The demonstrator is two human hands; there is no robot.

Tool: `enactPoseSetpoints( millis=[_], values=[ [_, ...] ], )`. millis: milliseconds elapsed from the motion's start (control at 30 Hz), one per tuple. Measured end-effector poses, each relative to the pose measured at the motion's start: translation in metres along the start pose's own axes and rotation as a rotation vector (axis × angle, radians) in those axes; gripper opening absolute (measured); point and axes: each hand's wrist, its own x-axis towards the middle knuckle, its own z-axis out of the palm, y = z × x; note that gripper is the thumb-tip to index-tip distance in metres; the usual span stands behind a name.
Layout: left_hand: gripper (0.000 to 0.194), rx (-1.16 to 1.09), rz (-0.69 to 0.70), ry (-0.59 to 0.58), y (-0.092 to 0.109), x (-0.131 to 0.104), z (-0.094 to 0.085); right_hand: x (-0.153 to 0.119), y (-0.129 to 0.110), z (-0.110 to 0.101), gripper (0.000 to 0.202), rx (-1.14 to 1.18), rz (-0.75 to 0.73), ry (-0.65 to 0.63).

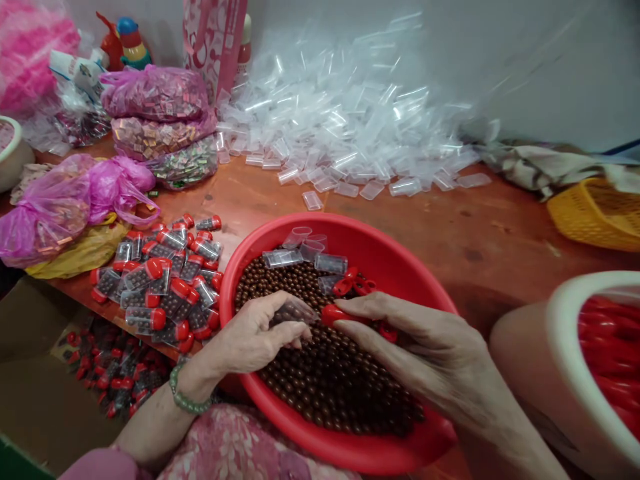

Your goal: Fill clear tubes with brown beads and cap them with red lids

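Observation:
Over a red basin (pixel 410 267) of brown beads (pixel 335 387), my left hand (pixel 265 333) grips a clear plastic tube (pixel 295 311), its open end facing right. My right hand (pixel 425 353) pinches a red cap (pixel 340 315) between thumb and fingers, close to the mouth of the tube. Whether cap and tube touch is hard to tell. Several empty clear tubes (pixel 331 263) and a few red caps (pixel 352 281) lie on the beads at the back of the basin. Filled tubes with red caps (pixel 145 275) are piled left of it.
A big heap of clear tubes (pixel 350 133) lies along the wall. Pink bags (pixel 155 93) stand at the back left, a white bucket of red caps (pixel 565 333) at the right. Behind it sits a yellow basket (pixel 575 217). More filled tubes (pixel 120 373) lie in a box below left.

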Motion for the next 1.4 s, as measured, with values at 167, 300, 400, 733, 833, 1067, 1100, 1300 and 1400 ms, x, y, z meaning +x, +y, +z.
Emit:
enactPoseSetpoints(
  millis=[167, 300, 400, 733, 833, 1067, 1100, 1300, 1400],
  values=[
    [0.011, 0.016, 0.0, -0.005, -0.002, 0.0, 0.0, 0.006, -0.002, 0.007, 0.011, 0.038, 0.033, 0.04],
    [0.008, 0.079, 0.015, 0.014, -0.005, -0.001, -0.001, 0.013, -0.008, 0.01, 0.011, 0.007, -0.027, -0.056],
    [0.01, 0.072, 0.019, 0.011, -0.005, 0.0, -0.002, 0.014, -0.013, -0.001, 0.012, -0.035, -0.059, -0.127],
    [0.01, 0.023, -0.003, 0.002, -0.004, 0.001, -0.001, 0.022, -0.013, -0.005, 0.011, -0.052, -0.063, -0.102],
    [0.008, 0.012, -0.008, -0.015, -0.005, 0.001, -0.002, 0.027, -0.017, -0.005, 0.009, -0.055, -0.113, -0.216],
    [0.041, -0.419, 0.032, -0.108, -0.009, 0.004, -0.011, 0.024, -0.013, -0.01, 0.012, 0.051, 0.058, -0.077],
    [0.044, -0.481, 0.024, -0.116, -0.009, 0.005, -0.011, 0.022, -0.01, -0.008, 0.012, 0.084, 0.114, -0.041],
    [0.056, -0.622, -0.052, -0.118, -0.009, 0.006, -0.011, 0.021, -0.004, 0.005, 0.018, 0.234, 0.323, 0.085],
    [0.061, -0.638, -0.078, -0.129, -0.01, 0.008, -0.012, 0.023, -0.009, 0.008, 0.016, 0.279, 0.348, 0.107]
  ],
)
